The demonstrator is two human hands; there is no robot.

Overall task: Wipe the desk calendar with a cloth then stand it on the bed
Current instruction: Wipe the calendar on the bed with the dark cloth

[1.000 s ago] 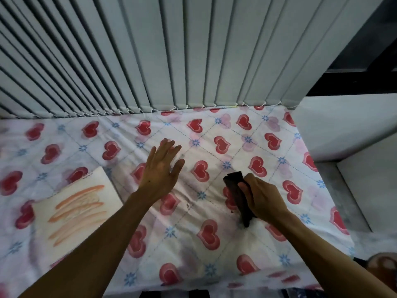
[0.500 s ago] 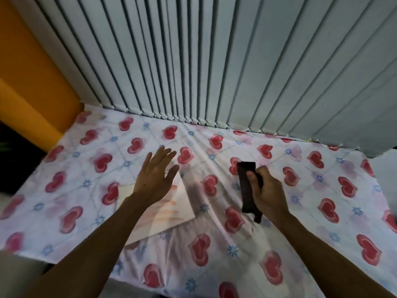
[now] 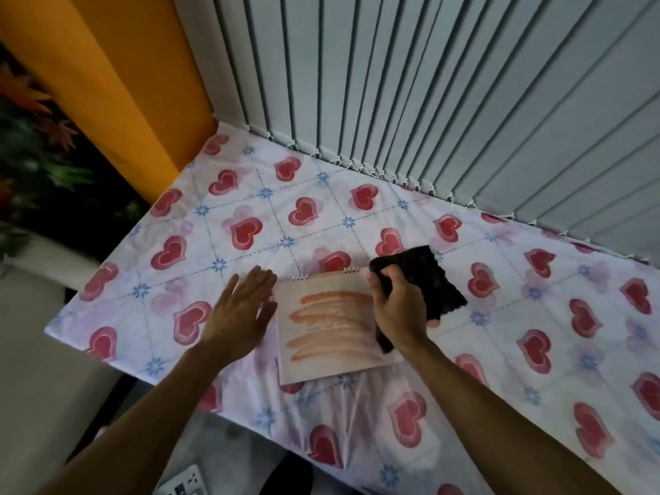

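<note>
Fingers [image 3: 380, 280] of the right hand [image 3: 398, 312] are curled tight around a dark, nearly black cloth [image 3: 425, 280], which bunches in the fist and spreads out beyond the knuckles toward the window side. That hand and the cloth sit over the right edge of the pale, spiral-bound desk calendar [image 3: 328, 337], whose visible page carries broad orange brush strokes; whether the cloth actually touches the page cannot be told. The calendar lies flat on the bed [image 3: 250, 194], its wire binding at the far edge, near the front edge of the mattress.

The left hand [image 3: 239, 312] is held open just beside the calendar's left edge, fingers spread and straight, gripping nothing (it looks slightly blurred, and contact with the sheet is unclear).

The bed wears a white sheet printed with red hearts and small blue flowers in a dotted diamond grid. Pale grey vertical blinds [image 3: 428, 83] hang along its far side, their beaded bottoms reaching the sheet. An orange wall panel [image 3: 118, 76] rises at the bed's far left corner, with dark foliage [image 3: 32, 137] further left. Nothing else lies on the sheet near the calendar; only the two forearms cross the bed's front edge.
</note>
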